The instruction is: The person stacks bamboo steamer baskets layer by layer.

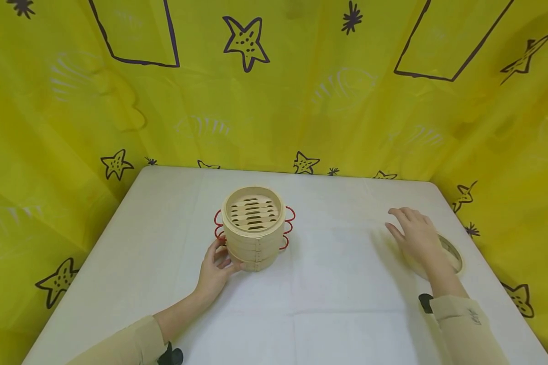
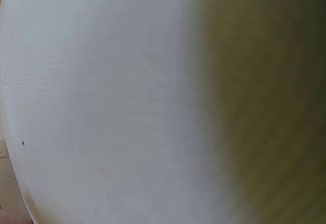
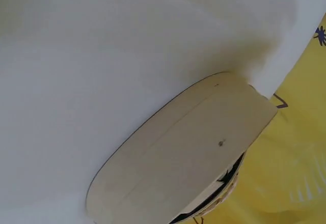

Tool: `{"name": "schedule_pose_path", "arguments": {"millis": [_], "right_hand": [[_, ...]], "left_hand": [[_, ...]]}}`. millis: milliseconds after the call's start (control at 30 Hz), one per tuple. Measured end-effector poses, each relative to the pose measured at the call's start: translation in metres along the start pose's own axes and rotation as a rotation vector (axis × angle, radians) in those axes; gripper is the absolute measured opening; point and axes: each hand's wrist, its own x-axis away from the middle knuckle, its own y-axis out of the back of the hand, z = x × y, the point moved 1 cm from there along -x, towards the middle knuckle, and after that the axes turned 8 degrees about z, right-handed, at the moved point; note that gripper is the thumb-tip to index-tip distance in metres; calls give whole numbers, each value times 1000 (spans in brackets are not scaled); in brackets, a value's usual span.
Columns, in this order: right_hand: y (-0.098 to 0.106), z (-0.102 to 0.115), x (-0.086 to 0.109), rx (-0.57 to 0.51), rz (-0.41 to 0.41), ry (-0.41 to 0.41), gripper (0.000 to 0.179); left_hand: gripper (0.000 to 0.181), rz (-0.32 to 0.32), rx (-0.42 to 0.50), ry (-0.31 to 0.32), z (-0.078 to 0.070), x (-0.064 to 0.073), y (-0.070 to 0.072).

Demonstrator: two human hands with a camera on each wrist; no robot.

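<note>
The right hand (image 1: 413, 235) and its wrist covered a good part of a round bamboo piece (image 1: 458, 261), so mainly the stretch of rim on that hand's outer side showed; whether it was a lid or another tier could not be made out. The right wrist view caught the piece's pale wall close up, cut off at the bottom edge, with a dark gap along one side. The left wrist view gave little: a white surface and a blurred brownish mass (image 2: 270, 102) too near to identify. The fingertips of the left hand (image 1: 213, 271) went partly out of sight behind the bamboo steamer (image 1: 255, 246), and the lowest of the red loops (image 1: 288, 228) on that side was hard to pick out among them.

The steamer stood upright just beyond and to the right of the left hand, which gripped it low down, thumb across the front and fingers bent round the side. Its open top, with a slotted floor (image 1: 253, 213), faced up above that hand. The right hand was well apart from the steamer, off to its right, fingers spread and loosely bent, holding nothing; whether it touched the round piece beneath could not be told. White table (image 1: 329, 284) lay between the hands.
</note>
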Motion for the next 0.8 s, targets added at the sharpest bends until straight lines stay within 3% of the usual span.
{"name": "schedule_pose_path", "arguments": {"millis": [800], "right_hand": [[-1, -38, 50, 28, 51, -131, 32]], "left_hand": [[80, 8, 8, -16, 0, 0, 0]]}}
